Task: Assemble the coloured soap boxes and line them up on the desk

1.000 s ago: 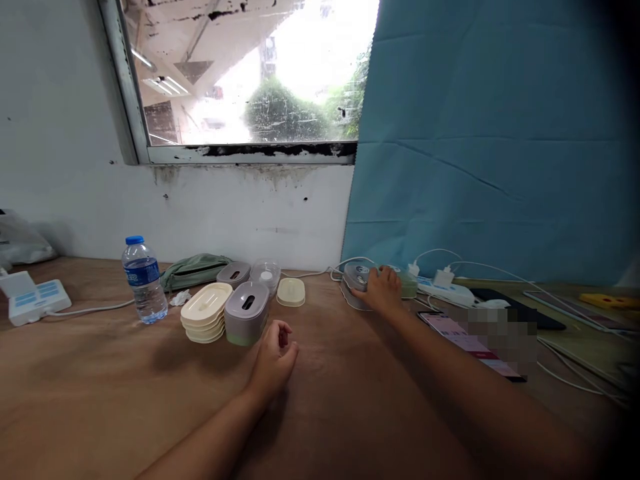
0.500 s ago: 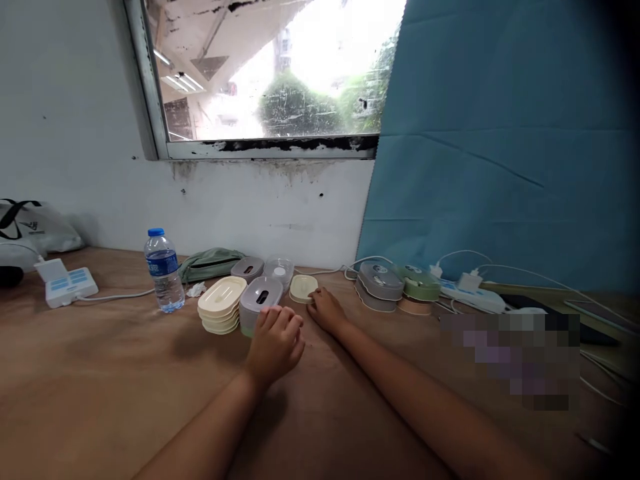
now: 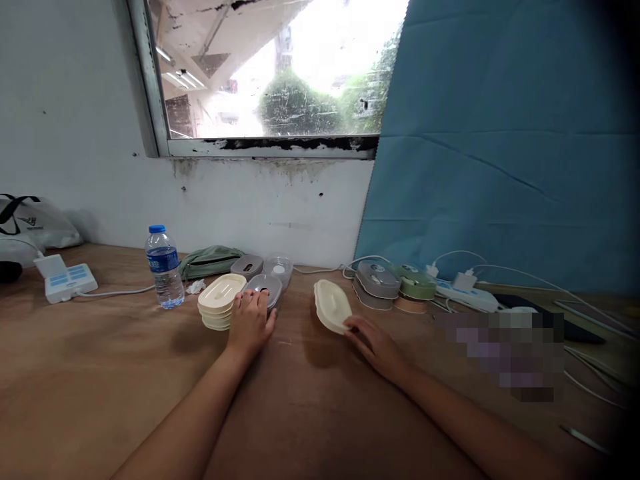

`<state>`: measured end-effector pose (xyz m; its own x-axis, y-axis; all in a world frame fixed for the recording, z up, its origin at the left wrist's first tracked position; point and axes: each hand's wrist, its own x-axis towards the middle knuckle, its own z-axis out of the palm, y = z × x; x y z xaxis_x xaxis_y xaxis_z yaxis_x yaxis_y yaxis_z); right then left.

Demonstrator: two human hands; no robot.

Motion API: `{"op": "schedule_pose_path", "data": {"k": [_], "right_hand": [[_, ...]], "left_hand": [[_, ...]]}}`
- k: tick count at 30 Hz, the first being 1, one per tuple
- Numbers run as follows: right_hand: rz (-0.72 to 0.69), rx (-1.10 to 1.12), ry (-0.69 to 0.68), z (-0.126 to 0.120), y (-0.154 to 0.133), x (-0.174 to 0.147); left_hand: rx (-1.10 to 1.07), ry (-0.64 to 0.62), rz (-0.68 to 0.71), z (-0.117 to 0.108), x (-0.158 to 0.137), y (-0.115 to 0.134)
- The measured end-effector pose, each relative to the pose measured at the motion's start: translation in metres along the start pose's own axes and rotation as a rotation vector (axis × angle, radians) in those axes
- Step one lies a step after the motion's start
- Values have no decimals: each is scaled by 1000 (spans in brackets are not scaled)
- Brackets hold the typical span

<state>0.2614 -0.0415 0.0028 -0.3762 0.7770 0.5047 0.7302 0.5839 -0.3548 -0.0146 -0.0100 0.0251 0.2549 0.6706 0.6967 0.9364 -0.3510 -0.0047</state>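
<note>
My right hand (image 3: 375, 347) pinches the near edge of a cream oval lid (image 3: 333, 307), holding it tilted above the table. At the middle left, my left hand (image 3: 251, 325) is wrapped over the near end of a grey container (image 3: 267, 287), fingers on its top and thumb along its right side. The hand hides the container's lower front. Close on its left stands a stack of several cream lids (image 3: 221, 293). Behind are another grey-lidded container (image 3: 247, 266) and a clear container (image 3: 279, 268).
A water bottle (image 3: 164, 267) and green pouch (image 3: 210, 261) stand on the left, near a power strip (image 3: 73, 282). Grey containers (image 3: 376, 283) and a green one (image 3: 417, 281) are stacked right of centre. Farther right lie a second power strip (image 3: 465, 295), cables and a blurred patch.
My right hand has lifted the cream lid off the table and brought it right and nearer, tilting it. My left hand has moved left and down onto the grey container.
</note>
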Motion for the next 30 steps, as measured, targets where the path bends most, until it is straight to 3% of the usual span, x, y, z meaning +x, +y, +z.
{"op": "schedule_pose_path", "data": {"k": [4,7,13,17,19,21,23,27,30], "right_hand": [[-71,45,-173,-29,-10,-45],[-57,35,-230,-38,-6,-59],[-30,19,-201,-34,7,-54],[-23,71,-125,-33,8,-53],[-10,105,29,-35,7,-56],[-10,155,214,-38,6,-58],[-39,215,287,-43,6,-61],[-59,275,40,-48,-1,-61],[-7,297,-175,-46,-10,-59]], "left_hand": [[10,3,44,3,0,2],[46,33,95,5,-1,3],[23,195,153,-9,-2,15],[-297,340,263,-20,-9,36],[-568,259,368,-21,-14,48],[-811,84,462,-19,-19,57],[-981,-95,482,-16,-23,61],[-1127,-373,358,-11,-23,56],[-1175,-481,326,-10,-22,51]]}}
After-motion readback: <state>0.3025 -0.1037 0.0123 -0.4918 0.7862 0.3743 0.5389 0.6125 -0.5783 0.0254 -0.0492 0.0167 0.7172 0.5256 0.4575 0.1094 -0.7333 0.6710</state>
